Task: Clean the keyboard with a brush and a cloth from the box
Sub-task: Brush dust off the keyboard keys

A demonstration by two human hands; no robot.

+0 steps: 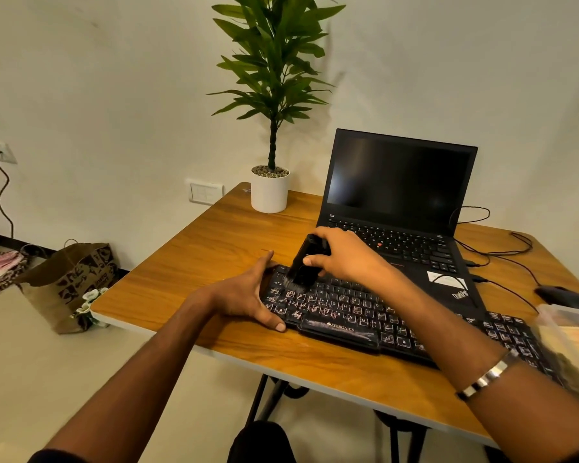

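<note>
A black keyboard with dusty, marked keys lies across the wooden table. My right hand grips a black brush whose bristles touch the keys at the keyboard's far left corner. At the keyboard's left end my left hand holds the edge, thumb along the front and fingers toward the back. A clear plastic box sits blurred at the right edge of the frame. No cloth is visible.
An open black laptop stands just behind the keyboard. A potted plant is at the table's back. A black mouse and cables lie at the right. On the floor at the left stands a paper bag.
</note>
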